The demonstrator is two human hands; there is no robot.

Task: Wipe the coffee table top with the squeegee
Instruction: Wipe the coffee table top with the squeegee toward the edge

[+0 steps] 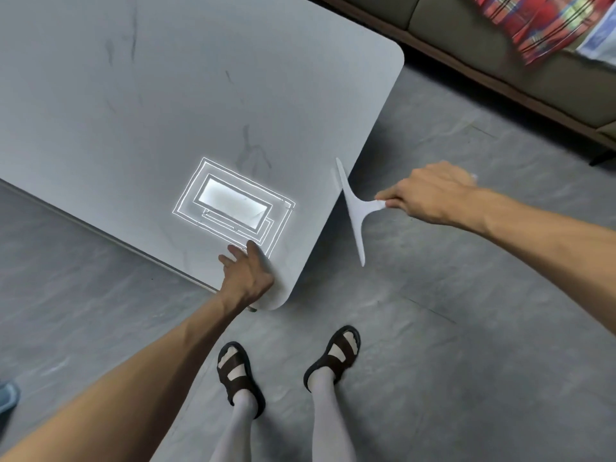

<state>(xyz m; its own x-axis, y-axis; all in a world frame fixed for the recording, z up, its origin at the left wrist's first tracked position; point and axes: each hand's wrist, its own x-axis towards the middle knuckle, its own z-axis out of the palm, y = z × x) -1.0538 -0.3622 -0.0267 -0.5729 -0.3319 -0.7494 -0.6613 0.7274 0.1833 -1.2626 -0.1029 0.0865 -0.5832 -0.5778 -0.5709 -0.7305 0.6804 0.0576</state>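
White plastic T-shaped squeegee (354,208) gripped by its handle in the right hand (430,195), blade at the grey stone-look coffee table top (140,95) edge, three o'clock side, left hand (248,278) spread flat, six o'clock corner.

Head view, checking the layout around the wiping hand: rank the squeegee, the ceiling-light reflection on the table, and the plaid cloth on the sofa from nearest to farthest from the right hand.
1. Squeegee, held in the right hand.
2. Light reflection, leftward on the coffee table.
3. Plaid cloth, far up on the sofa.
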